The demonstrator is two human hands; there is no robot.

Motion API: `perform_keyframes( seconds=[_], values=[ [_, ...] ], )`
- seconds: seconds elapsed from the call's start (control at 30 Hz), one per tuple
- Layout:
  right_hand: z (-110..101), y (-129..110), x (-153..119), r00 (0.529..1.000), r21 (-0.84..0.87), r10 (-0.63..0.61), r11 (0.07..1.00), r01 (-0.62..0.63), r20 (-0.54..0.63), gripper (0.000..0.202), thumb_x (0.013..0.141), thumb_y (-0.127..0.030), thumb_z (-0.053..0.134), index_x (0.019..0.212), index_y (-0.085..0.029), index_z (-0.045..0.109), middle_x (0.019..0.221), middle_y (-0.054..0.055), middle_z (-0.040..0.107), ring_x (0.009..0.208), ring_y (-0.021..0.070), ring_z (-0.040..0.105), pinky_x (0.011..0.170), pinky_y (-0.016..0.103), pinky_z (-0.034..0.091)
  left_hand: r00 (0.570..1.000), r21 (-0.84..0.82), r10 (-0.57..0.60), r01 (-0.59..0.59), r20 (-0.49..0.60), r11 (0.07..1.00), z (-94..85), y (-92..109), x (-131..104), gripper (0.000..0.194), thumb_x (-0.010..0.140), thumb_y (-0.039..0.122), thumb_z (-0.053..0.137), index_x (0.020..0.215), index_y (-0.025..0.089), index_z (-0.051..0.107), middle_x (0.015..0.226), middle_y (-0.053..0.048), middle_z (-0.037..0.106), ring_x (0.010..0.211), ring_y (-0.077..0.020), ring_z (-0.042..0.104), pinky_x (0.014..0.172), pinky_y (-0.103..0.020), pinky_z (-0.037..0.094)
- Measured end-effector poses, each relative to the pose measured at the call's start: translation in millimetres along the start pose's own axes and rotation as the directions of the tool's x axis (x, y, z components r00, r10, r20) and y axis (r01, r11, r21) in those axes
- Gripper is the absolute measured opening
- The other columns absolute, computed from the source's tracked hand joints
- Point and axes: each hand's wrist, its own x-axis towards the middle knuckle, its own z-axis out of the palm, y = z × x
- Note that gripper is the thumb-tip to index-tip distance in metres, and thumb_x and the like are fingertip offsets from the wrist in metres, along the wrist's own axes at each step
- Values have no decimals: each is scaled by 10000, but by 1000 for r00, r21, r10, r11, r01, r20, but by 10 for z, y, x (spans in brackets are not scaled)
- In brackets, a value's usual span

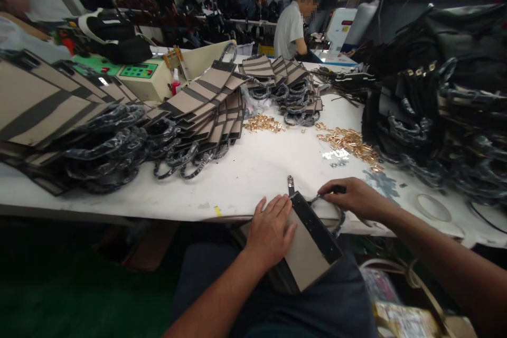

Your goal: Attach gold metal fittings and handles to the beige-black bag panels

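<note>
A beige bag panel [308, 249] with black bands rests tilted across my lap and against the table edge. My left hand [271, 229] lies flat on it, fingers stretched out and pressing it down. From its top corner sticks a black strap with a metal clasp [290, 184]. A plastic-wrapped handle [339, 224] shows at its right side. My right hand [348, 196] is closed round a small black-handled tool [339, 189], whose thin metal tip points at the panel's black edge; whether it touches cannot be made out.
Stacked bag panels [206, 92] with wrapped handles cover the table's left and back. Gold-coloured metal fittings [350, 141] lie in piles. Black bags [412, 100] are heaped at right, near a roll of tape [433, 207]. A person [289, 29] works behind the table.
</note>
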Motion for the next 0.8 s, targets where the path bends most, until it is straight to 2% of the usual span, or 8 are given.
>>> perform_keyframes(
  seconds=[0.1,0.17,0.37,0.57,0.8],
  values=[
    [195,-398,65,979,44,-191,981,188,67,236,880,-300,618,979,-264,828,996,3,827,909,226,750,850,294,567,1000,-7,-9,9,-3,1000,-5,1,2,532,1020,338,585,1527,191,520,1627,-78,496,1510,-273,459,1291,-578,284],
    [294,-510,161,962,35,-247,969,244,114,244,861,-237,609,968,-262,827,979,-5,827,907,218,750,856,288,560,1000,-17,-16,16,-11,1000,1,-1,2,539,1017,333,592,1533,197,514,1620,-77,505,1503,-267,468,1288,-573,292],
    [425,-471,413,937,-98,-291,945,313,193,290,807,-133,607,936,-253,837,935,8,823,869,220,749,844,296,559,998,-53,-42,40,-50,998,50,-11,0,512,1018,322,591,1517,222,535,1586,-74,547,1482,-256,496,1282,-560,312],
    [445,-454,453,942,-258,-274,913,318,191,309,807,-138,615,937,-301,843,948,5,815,884,231,746,824,301,547,996,-81,-66,61,-65,995,66,-2,12,530,999,311,610,1516,229,534,1564,-65,575,1464,-257,517,1276,-567,322],
    [489,-448,430,960,-219,-233,940,262,153,246,813,-154,630,910,-283,817,927,4,800,861,222,728,803,295,527,994,-95,-84,78,-67,992,59,12,40,513,993,308,613,1494,223,552,1548,-61,592,1443,-262,538,1267,-570,331]
  ],
)
